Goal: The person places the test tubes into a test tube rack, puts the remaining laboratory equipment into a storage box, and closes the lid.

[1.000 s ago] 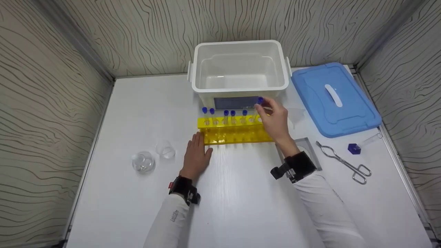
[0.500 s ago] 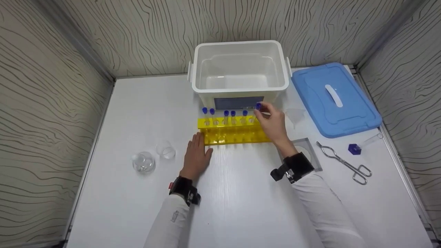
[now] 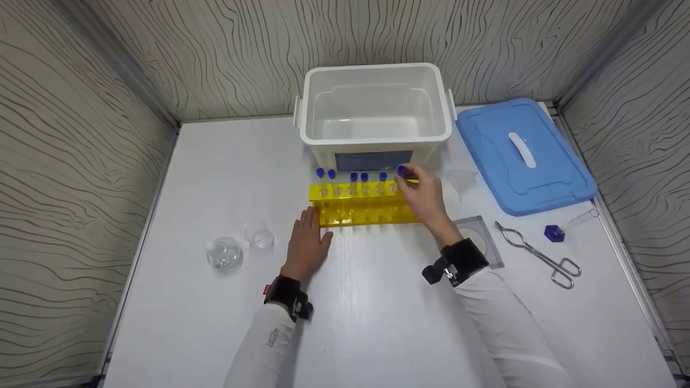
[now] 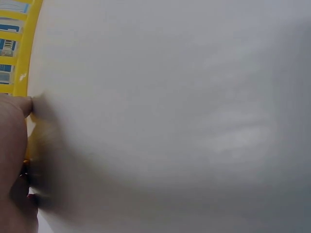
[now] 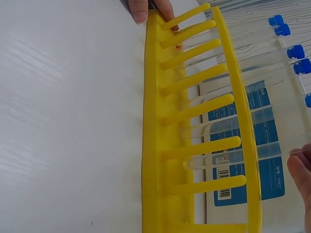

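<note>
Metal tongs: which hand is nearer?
Right. The right hand pinches a blue-capped tube, left of and beyond the metal tongs; the left hand is farther left, at the left end of the yellow rack.

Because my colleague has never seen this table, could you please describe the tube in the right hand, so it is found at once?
In front of the large white box at the back stands a yellow rack. Toward its right end, look for a blue-capped tube. Only this one is pinched by the right hand; the rack's other five tubes are untouched.
</note>
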Demonstrator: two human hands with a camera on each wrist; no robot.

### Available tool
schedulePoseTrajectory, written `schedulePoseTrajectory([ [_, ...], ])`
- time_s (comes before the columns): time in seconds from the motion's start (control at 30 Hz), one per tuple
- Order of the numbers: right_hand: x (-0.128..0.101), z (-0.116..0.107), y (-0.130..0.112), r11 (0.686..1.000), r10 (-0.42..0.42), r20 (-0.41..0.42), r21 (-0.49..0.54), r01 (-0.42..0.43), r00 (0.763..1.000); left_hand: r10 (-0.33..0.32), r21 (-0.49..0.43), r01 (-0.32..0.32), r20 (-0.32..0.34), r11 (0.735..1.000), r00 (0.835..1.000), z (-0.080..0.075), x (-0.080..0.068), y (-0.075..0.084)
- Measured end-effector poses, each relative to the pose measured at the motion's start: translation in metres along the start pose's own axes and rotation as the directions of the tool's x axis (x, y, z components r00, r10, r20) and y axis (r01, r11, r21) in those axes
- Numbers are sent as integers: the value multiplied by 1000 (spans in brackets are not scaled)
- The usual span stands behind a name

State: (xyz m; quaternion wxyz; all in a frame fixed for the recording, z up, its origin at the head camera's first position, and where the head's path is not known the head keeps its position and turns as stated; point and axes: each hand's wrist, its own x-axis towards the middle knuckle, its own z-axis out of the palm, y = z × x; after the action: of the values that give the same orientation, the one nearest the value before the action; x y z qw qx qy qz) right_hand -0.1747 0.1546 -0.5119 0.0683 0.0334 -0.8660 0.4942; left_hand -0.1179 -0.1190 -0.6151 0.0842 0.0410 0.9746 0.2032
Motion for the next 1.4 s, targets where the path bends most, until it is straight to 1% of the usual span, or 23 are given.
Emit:
schedulePoseTrajectory([
  [0.13, 0, 1, 4, 1000, -2, 7, -13, 2, 1000, -10, 11, 10, 10, 1000, 1000, -2, 0, 1],
  [0.23, 0, 2, 7, 1000, -6, 1, -12, 6, 1000, -7, 6, 7, 5, 1000, 1000, -2, 0, 2],
  [0.43, -2, 1, 8, 1000, -8, 9, -26, 9, 1000, -17, 11, 17, 15, 1000, 1000, 0, 0, 1],
  [0.57, -4, 0, 9, 999, -7, 14, -36, 8, 1000, -11, 8, 11, 9, 1000, 1000, 0, 0, 1],
  [0.77, -7, -1, 10, 999, -29, 14, -45, 30, 999, -9, 19, 8, 9, 1000, 1000, 0, 0, 1],
  [0.83, -8, -2, 11, 999, -18, 16, -46, 19, 1000, -7, 21, 6, 9, 1000, 1000, 0, 0, 0],
  [0.97, -10, -6, 11, 998, 32, 27, -48, -30, 999, -3, 21, 3, 6, 1000, 1000, -1, -1, 0],
  [1.07, -11, -10, 14, 998, 42, 29, -46, -41, 999, -4, 19, 4, 5, 1000, 1000, -1, -1, 0],
  [1.13, -13, -13, 16, 999, 25, 16, -46, -24, 1000, -6, 21, 5, 8, 1000, 1000, -1, -1, 0],
  [1.23, -15, -18, 22, 998, -24, -18, -64, 22, 1000, -8, 22, 8, 10, 1000, 1000, -1, -1, 1],
  [1.4, -19, -25, 33, 987, -105, -88, -127, 93, 991, -1, 12, 1, 1, 1000, 1000, -1, -1, 1],
])
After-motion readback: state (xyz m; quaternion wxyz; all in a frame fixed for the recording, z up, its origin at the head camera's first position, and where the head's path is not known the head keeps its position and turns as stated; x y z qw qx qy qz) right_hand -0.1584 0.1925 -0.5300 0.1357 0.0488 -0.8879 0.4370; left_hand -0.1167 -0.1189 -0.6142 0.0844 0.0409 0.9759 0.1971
